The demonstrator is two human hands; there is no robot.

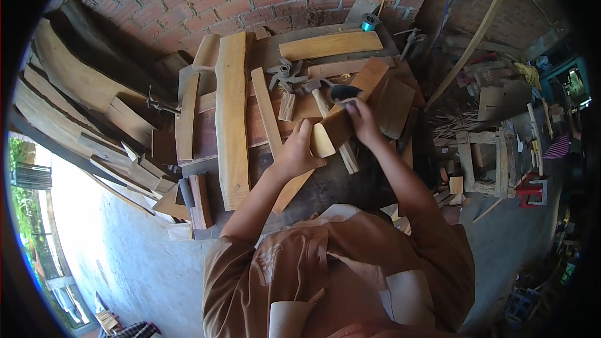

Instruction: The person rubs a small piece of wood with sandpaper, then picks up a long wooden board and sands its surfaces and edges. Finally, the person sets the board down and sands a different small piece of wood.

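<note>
My left hand (299,151) grips the near end of a thick wooden block (323,141), its pale end face turned toward me. At the block's far end is my right hand (364,122), fingers bent around a dark, curled piece of sandpaper (345,92) that lies against the wood. The right fingers are slightly blurred. Just beyond the block, a hammer (318,95) rests on the bench, its wooden handle passing beneath the block. A short wood offcut (287,106) lies left of the hammer.
Long planks (231,119) and a wide board (332,44) lie on the workbench (307,191). A metal spoked part (285,75) and a blue spool (369,22) sit toward the back. Stacked timber (81,100) leans at left; a wooden frame (485,163) stands at right.
</note>
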